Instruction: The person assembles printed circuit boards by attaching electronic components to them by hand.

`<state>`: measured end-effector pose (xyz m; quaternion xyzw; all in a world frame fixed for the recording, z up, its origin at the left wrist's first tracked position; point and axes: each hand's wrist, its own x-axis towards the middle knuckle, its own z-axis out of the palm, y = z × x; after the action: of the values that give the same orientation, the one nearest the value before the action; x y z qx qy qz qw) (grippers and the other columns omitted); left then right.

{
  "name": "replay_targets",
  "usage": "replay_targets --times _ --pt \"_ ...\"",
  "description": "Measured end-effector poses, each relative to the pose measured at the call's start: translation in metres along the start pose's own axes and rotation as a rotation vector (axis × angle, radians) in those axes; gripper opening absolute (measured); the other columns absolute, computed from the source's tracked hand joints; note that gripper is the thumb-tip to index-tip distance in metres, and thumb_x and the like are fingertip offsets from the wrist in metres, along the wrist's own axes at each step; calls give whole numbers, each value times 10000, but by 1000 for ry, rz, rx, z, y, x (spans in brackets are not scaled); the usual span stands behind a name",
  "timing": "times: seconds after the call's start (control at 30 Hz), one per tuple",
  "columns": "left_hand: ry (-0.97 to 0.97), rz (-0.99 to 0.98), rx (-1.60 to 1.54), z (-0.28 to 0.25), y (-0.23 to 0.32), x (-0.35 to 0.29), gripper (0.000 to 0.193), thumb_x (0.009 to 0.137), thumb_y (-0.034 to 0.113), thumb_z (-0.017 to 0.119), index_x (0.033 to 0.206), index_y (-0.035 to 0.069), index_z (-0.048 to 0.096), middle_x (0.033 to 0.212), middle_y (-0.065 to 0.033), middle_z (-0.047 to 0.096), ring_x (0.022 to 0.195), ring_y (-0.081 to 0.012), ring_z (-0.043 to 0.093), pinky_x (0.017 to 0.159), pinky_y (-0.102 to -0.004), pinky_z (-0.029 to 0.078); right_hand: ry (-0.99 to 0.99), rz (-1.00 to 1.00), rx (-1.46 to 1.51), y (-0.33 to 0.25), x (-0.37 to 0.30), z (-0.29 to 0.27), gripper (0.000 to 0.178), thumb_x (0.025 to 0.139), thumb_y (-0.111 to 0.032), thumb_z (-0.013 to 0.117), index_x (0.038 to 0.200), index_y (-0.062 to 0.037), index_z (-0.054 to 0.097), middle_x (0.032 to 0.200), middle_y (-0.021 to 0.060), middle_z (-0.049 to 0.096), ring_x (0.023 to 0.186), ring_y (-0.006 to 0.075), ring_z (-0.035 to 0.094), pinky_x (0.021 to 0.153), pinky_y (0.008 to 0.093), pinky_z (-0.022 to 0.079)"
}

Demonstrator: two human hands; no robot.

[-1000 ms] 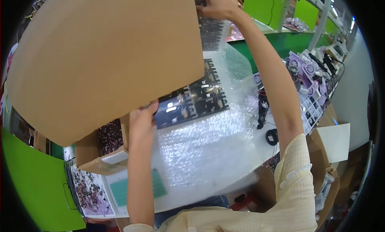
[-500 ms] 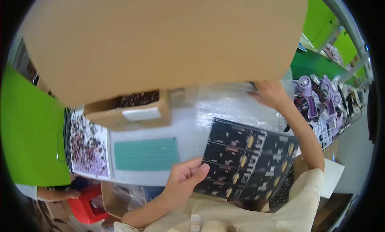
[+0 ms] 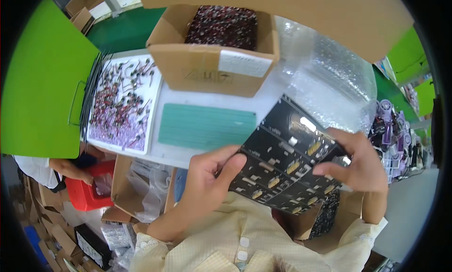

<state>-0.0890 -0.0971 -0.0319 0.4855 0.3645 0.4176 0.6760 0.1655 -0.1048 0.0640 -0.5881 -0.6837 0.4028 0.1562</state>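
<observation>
A black circuit board panel [image 3: 270, 152], divided into several repeated sections with small pale and gold parts, is held tilted in front of my body. My left hand [image 3: 214, 171] pinches its left edge, thumb on the face. At the opposite edge, my right hand [image 3: 360, 161] closes round the panel, its thumb over the face. Something shiny shows between the right thumb and fingers; I cannot make out what it is. Beyond the panel, a green ribbed mat [image 3: 205, 126] lies on the white table [image 3: 176, 91].
Behind the mat stands a cardboard box [image 3: 212, 69] of dark red-black parts. A white tray [image 3: 153, 116] of small wired parts is at left. Bubble wrap [image 3: 329, 69] lies at back right, near purple devices [image 3: 386, 124]. Another person's hand [image 3: 80, 171] is by a red stool [image 3: 89, 194].
My right hand has come back from the bubble wrap to the panel's right edge. My view has shifted, showing more of the box and tray. The left hand still holds the panel.
</observation>
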Motion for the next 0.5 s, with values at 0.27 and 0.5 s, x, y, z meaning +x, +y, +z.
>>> replay_targets --times 0.27,0.5 --pt "370 336 684 -73 4 16 212 969 192 528 1082 63 653 910 -127 699 780 -186 657 691 -266 476 227 -200 -193 -44 48 18 146 782 -51 729 867 46 660 602 63 566 546 76 429 528 223 375" --pt "49 389 1318 -87 -62 -9 421 874 116 576 1283 42 510 1372 -143 473 1278 -333 437 1015 -428 413 426 -486 -369 -89 94 81 138 769 -12 717 853 58 633 633 115 601 519 142 506 526 250 414"
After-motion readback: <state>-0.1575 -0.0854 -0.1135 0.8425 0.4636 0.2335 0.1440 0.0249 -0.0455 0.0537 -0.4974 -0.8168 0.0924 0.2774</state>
